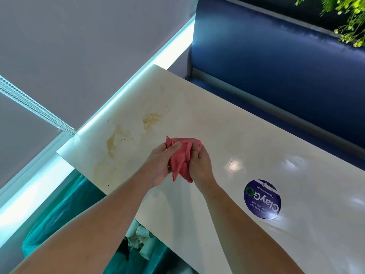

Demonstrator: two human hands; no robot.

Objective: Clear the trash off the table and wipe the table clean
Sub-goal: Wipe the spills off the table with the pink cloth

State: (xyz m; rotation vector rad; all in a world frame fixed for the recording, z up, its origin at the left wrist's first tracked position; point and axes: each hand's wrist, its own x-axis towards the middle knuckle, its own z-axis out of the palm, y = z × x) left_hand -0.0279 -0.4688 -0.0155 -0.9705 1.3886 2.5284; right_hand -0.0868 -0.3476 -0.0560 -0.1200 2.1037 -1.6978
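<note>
Nearest the camera, below the table's front edge, a bin with a green liner (pixel 59 220) holds the trash (pixel 141 240): pale paper cups and crumpled scraps. From that, the clearing half of the task looks done and the wiping half is in hand.

Both forearms reach out over the table (pixel 256 147). The left hand (pixel 160 167) pinches a red cloth (pixel 180 161) between thumb and fingers, and the right hand (pixel 199 165) has its fingers curled round the cloth's other side. The cloth is bunched between the hands and seems to hang just above the table top, though contact cannot be ruled out. Well to the right, a round blue sticker (pixel 262 199) lies flat on the glossy surface.

The step appears to be gathering the cloth into a wiping pad. A folded pad with a flat face would probably do better than a loose wad, since it presses evenly and leaves a fresh side to turn to.

Beyond the hands lie the marks to be wiped: a brown smear (pixel 113 141) near the left end and a second, speckled one (pixel 151 119) farther back. Strokes drawn from the far edge toward the bin would likely carry the specks off, where circling may spread them. The smears look dried, so firm pressure seems needed.

Farther off stand a blue padded bench (pixel 276 66), a grey blind (pixel 69 46) and green foliage (pixel 347 18).
</note>
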